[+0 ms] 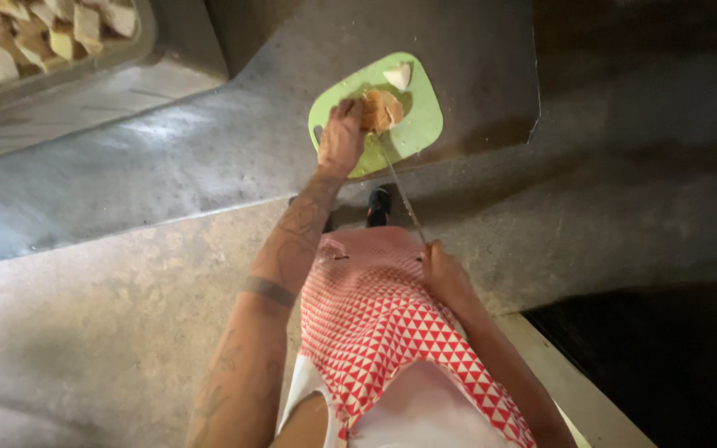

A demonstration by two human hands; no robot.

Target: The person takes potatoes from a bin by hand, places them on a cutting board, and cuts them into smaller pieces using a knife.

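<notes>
Grey concrete floor point(126, 332) runs under everything, with a raised grey slab point(209, 149) above it; on that slab sits a light green cutting board point(421, 124), and the person bends over it. Their left hand point(340, 137) presses down on a brownish chunk of food point(382, 109), fingers curled over its left side; the chunk lies just right of that hand, near the board's middle. Their right hand point(441, 270) is closed round the handle of a long knife point(400, 187), well below the board; the blade slants up to touch the chunk. A pale cut piece point(398, 76) rests just above it; a tray of cut pieces point(43, 37) sits far left.
</notes>
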